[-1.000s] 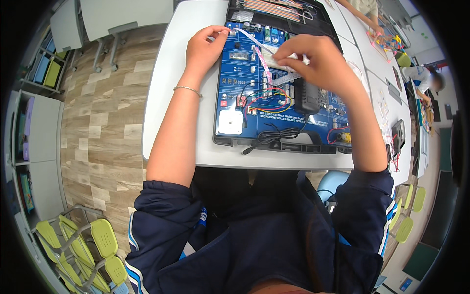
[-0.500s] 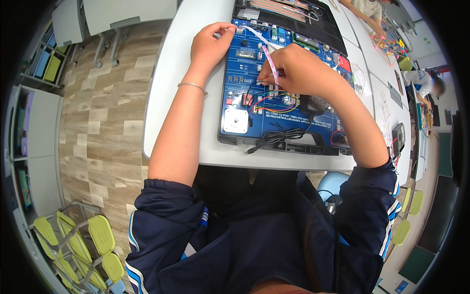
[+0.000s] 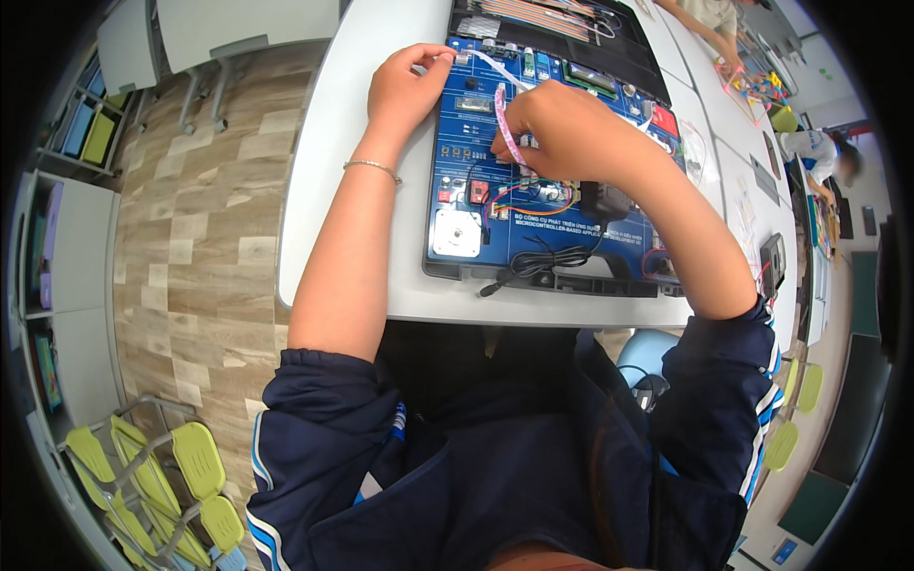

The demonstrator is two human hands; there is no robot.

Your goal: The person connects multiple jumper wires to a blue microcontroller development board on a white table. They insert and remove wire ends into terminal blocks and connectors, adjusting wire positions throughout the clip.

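My left hand (image 3: 407,88) is at the upper left corner of a blue electronics board (image 3: 533,249), thumb and forefinger pressed together. What they pinch is too small to make out. A narrow strip, white at its far end and pink-patterned (image 3: 505,119) nearer me, starts beside those fingertips and arches toward my right hand (image 3: 562,133). That hand is closed low over the board's middle, its fingertips partly behind the strip. Whatever it grips is hidden. Red, yellow and green wires (image 3: 528,206) loop between parts just below it.
The board sits in a black case whose far section holds a ribbon of jumper wires (image 3: 533,21). A black power adapter (image 3: 605,200) and its coiled cable (image 3: 543,262) lie on the near part. The white table (image 3: 362,228) surrounds the case. Other people work at the far right.
My right hand has shifted slightly left over the board, and the pink part of the strip has swung left with it. My left hand stays in place.
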